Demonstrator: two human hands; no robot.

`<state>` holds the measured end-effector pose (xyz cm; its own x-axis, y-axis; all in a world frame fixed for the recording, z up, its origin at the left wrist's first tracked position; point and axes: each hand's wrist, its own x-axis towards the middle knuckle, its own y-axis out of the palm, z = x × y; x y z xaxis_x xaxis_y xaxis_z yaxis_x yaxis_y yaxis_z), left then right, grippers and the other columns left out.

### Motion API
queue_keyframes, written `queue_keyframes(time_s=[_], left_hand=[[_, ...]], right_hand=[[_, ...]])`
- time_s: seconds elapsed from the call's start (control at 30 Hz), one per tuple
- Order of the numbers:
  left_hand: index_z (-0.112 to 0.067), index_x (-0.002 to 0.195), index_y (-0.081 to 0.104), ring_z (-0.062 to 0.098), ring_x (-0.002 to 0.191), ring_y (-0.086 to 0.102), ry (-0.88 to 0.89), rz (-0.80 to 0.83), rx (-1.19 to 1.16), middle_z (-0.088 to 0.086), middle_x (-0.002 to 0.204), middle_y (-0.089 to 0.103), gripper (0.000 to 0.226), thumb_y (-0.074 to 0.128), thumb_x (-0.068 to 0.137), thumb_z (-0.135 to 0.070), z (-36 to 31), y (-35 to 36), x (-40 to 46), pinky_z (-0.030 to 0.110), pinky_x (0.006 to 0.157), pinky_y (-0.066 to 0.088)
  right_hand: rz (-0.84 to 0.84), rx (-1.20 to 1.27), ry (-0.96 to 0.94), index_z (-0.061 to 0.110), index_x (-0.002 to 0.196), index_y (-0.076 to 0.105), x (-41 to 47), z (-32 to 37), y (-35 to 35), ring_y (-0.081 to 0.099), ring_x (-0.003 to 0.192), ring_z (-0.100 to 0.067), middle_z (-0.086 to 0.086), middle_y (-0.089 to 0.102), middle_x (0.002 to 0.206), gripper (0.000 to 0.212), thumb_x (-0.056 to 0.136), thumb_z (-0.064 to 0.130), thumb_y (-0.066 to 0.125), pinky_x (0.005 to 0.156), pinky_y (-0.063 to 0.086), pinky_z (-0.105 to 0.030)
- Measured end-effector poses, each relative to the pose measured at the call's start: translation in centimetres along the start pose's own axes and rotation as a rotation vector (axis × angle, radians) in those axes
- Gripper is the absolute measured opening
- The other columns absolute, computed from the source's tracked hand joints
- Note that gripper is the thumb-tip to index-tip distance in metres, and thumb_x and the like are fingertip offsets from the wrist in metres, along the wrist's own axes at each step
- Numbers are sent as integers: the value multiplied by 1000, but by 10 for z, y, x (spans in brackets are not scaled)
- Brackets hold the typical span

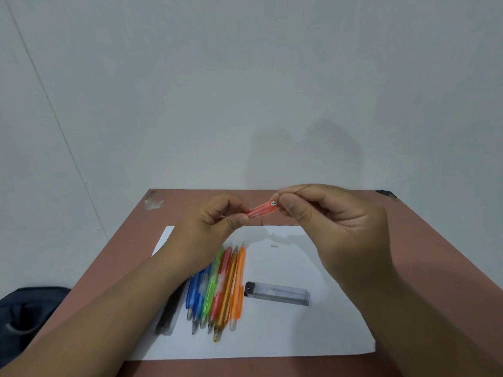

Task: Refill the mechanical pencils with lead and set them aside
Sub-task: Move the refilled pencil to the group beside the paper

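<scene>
Below the hands: spare mechanical pencils (pixel 217 287) lay bunched on white paper (pixel 285 338), lead case (pixel 277 293) just right of them.
Left hand (pixel 209 227): fingers curled, pinching the red pencil (pixel 261 209) by its barrel, open end tilted toward the right hand.
Right hand (pixel 334 221): thumb and forefinger pinched a thin lead (pixel 299 188) beside that opening.
Doing it well: probably brace the wrists, line the lead up with the bore, feed gently so it would not snap.
Beyond the hands: brown table (pixel 340 197).

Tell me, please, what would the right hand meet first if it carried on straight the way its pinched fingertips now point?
The right hand pinches a thin lead and points left at the open back end of the red pencil held by the left hand. It would probably meet that pencil end first, though depth is hard to judge here.
</scene>
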<state>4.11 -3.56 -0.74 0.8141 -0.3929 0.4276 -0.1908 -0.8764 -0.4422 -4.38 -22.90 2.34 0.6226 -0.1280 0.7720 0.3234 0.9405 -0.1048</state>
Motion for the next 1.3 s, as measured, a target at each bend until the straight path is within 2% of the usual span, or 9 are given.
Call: queue_keyframes(time_s=[0.1,0.2,0.43,0.63,0.87,1.0,1.13,1.2,1.3], left_hand=[[-49,90,65,8,95,61,-12,10,13,-19,93,67,13,55,83,-49,-2,0,-1,42,88,53],[-49,91,66,10,97,62,-15,2,10,-17,95,68,16,54,81,-53,-1,-1,-1,48,90,53],[-51,89,66,11,96,62,-28,-19,4,-16,93,68,11,60,87,-41,0,0,0,46,89,53],[-49,90,66,5,93,61,-42,-4,18,-20,92,67,19,62,92,-30,-1,-1,0,34,85,52],[-45,92,68,14,97,65,-40,10,-21,-14,95,70,19,64,93,-27,-1,1,-1,52,90,54],[-45,89,68,14,94,67,-62,6,-79,-11,96,73,30,63,95,-16,-2,0,-2,51,91,55],[-33,92,67,18,91,70,-97,-14,-137,-4,94,75,22,62,95,-12,-2,1,-1,47,88,58],[-32,93,67,20,90,70,-108,-32,-132,0,93,74,17,63,94,-15,-1,1,0,47,86,59],[-41,93,65,20,88,68,-109,-66,-94,0,91,70,21,64,94,-20,4,0,2,47,85,59]], right_hand=[[-24,53,82,16,96,79,0,3,1,75,85,-20,4,78,87,12,86,21,74,79,60,-31],[-33,102,152,20,94,79,1,5,1,76,88,-23,3,79,88,13,84,25,73,83,61,-37],[-30,66,149,21,95,78,2,6,-1,76,85,-21,5,78,86,13,85,25,72,82,61,-36],[-28,20,124,22,95,78,2,4,-1,75,84,-16,8,78,86,11,85,21,73,79,58,-26],[30,-4,245,31,102,76,3,0,2,72,94,2,20,77,97,27,83,12,79,83,53,-11],[79,-24,331,28,117,73,4,-2,0,71,96,3,19,76,101,37,86,10,78,82,53,-11],[54,-204,375,35,110,75,5,-10,-1,70,88,3,23,74,91,25,90,18,75,79,56,-16],[76,-385,421,33,98,77,8,-17,-3,65,76,5,21,71,80,15,92,20,72,70,49,-8],[330,-721,479,28,90,78,9,-30,-7,62,79,0,15,71,88,13,94,21,67,68,45,-8]])
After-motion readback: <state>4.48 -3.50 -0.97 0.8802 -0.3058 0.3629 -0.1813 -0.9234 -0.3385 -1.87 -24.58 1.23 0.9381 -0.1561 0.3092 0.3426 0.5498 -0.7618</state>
